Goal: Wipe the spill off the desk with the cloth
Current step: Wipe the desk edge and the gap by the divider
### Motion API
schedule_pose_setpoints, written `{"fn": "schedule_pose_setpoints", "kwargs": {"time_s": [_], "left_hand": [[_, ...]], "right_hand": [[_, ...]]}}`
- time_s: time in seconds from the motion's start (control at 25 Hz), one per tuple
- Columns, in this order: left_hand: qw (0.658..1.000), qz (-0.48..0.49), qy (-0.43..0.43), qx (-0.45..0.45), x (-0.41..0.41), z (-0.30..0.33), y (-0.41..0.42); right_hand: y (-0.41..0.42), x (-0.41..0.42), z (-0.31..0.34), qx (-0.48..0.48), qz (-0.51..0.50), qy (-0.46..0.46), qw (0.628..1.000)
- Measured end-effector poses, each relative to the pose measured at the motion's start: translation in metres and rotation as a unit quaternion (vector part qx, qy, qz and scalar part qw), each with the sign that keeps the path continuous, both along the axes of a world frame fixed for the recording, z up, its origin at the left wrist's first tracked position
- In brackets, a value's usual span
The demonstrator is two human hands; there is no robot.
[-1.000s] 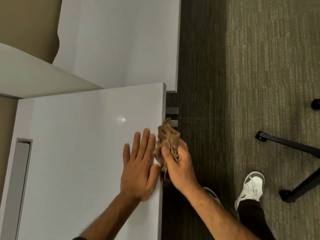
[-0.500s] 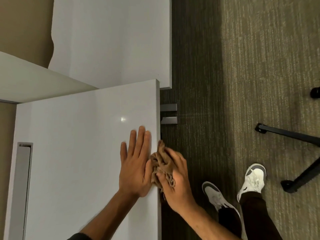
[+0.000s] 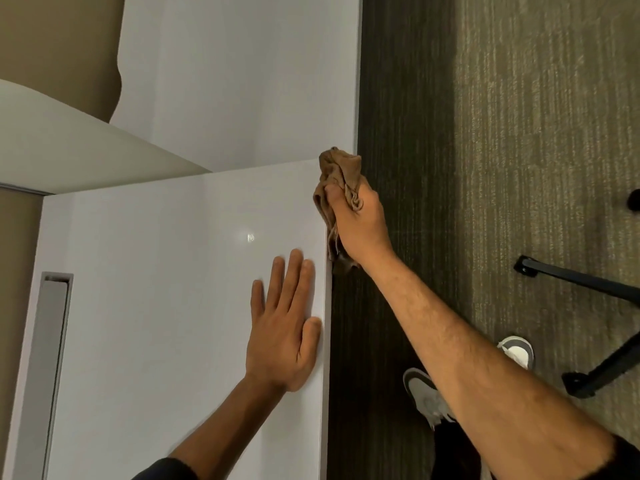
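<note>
Both hands are busy on that white bench (image 3: 156,306): the left hand (image 3: 284,327) is lying flat on top, palm down, fingers straight and only slightly spread, thumb right along the bench's right edge, not gripping anything. Right hand (image 3: 360,223) is out past that edge, further forward than the left one, with its fingers curled tight around a bunched-up brown cloth (image 3: 337,181). That cloth is pressed against the side edge of the bench near its far right corner, with one wad poking up above the knuckles and a loose tail hanging down below the wrist. The two hands are apart, with a stretch of bench edge between them. I honestly can't make out any spill on the surface, just a small bright glare spot (image 3: 250,237) ahead of the left fingertips. Off to the left of the left hand there's a long grey slot (image 3: 52,358) cut into the bench top. Beyond the right hand another white panel (image 3: 242,74) runs away from the corner. To the right of the right arm it's grey carpet (image 3: 536,150), a pair of white sneakers (image 3: 424,393) below the forearm, and black chair base legs (image 3: 588,289) further right.
</note>
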State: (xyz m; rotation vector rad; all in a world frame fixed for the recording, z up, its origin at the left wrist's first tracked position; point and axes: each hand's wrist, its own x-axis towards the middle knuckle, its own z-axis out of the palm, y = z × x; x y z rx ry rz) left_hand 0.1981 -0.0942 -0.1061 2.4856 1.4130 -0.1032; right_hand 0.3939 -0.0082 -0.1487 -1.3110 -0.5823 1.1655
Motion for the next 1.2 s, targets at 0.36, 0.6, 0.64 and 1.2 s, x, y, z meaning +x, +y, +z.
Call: {"fn": "schedule_pose_setpoints", "kwargs": {"time_s": [0.36, 0.6, 0.64, 1.2], "left_hand": [[1.000, -0.010, 0.006, -0.001, 0.001, 0.001, 0.002], [1.000, -0.002, 0.002, -0.004, 0.001, 0.001, 0.000], [1.000, -0.002, 0.001, -0.004, 0.001, 0.001, 0.000], [0.998, 0.001, 0.044, -0.040, 0.004, 0.011, -0.001]], "right_hand": [[-0.141, -0.063, 0.009, -0.036, 0.038, -0.022, 0.998], [-0.231, -0.098, -0.001, -0.028, 0.098, -0.072, 0.992], [-0.237, -0.094, -0.006, -0.030, 0.114, -0.095, 0.989], [-0.136, 0.027, 0.050, -0.107, 0.087, 0.085, 0.987]]}}
